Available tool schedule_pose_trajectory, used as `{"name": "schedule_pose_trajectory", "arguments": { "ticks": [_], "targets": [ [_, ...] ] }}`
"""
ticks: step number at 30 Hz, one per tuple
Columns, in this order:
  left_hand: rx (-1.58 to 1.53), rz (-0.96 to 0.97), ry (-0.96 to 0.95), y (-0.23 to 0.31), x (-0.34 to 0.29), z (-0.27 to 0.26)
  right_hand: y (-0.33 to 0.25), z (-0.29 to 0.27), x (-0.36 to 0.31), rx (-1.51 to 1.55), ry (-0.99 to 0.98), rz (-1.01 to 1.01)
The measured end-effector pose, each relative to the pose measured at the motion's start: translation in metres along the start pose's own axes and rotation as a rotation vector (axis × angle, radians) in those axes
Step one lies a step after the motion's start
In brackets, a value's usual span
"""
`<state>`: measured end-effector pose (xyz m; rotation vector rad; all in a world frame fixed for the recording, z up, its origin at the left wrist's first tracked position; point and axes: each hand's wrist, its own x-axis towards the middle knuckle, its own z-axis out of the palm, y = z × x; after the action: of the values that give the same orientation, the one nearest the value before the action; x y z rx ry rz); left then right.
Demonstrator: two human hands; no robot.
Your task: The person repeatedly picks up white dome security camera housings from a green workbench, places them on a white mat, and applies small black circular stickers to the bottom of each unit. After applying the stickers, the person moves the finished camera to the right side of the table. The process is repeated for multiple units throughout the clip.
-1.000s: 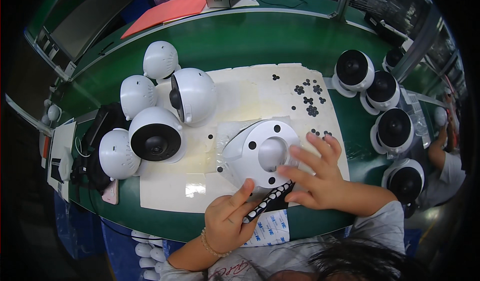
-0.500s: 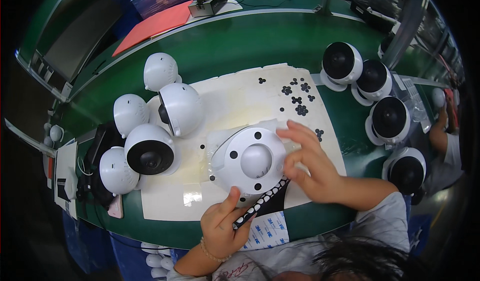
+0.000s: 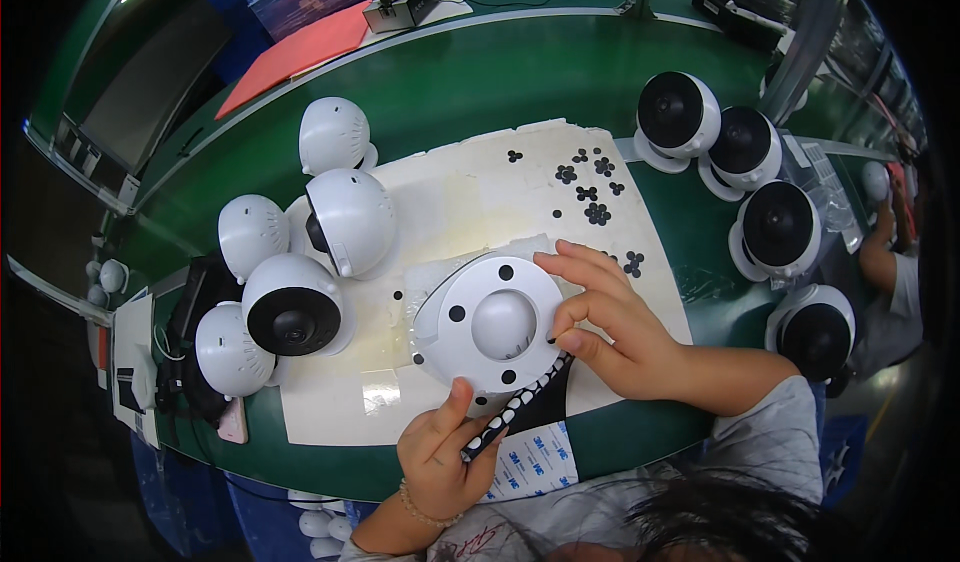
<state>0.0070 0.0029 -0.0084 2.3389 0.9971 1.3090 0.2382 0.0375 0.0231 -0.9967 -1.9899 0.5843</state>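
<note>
A white ball-shaped camera [image 3: 428,332] lies on the mat with its round base [image 3: 540,292] facing up. Three black round pads show on that ring-shaped base, around a recessed middle. My left hand [image 3: 440,452] grips a black strip with white round spots [image 3: 517,402], while its thumb reaches up to the base's near edge. At the base's right side, my right hand [image 3: 625,337] pinches a small black pad [image 3: 551,341] between thumb and index finger. Its other fingers stretch over the base's upper right edge.
Several white cameras [image 3: 355,224] stand at the left, and more with black fronts [image 3: 776,224] line the right. Black pads [image 3: 596,214] dot the cream mat [image 3: 450,177]. A printed backing sheet [image 3: 540,462] lies by the near edge. Another person's arm [image 3: 880,274] shows far right.
My right thumb and index finger have come together at the base's right edge, and a small black pad now shows there. The left hand stays on the strip. The whole view shifts slightly.
</note>
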Motion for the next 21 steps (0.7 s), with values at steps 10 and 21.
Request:
{"name": "schedule_pose_trajectory", "arguments": {
  "ticks": [10,21],
  "targets": [
    [0.017,0.001,0.012,0.001,0.001,0.0,0.006,0.008,-0.008,0.365,0.13,0.156],
    [-0.097,-0.008,-0.089,0.003,0.002,-0.014,0.063,-0.031,0.082,0.308,0.328,0.38]
  ]
}}
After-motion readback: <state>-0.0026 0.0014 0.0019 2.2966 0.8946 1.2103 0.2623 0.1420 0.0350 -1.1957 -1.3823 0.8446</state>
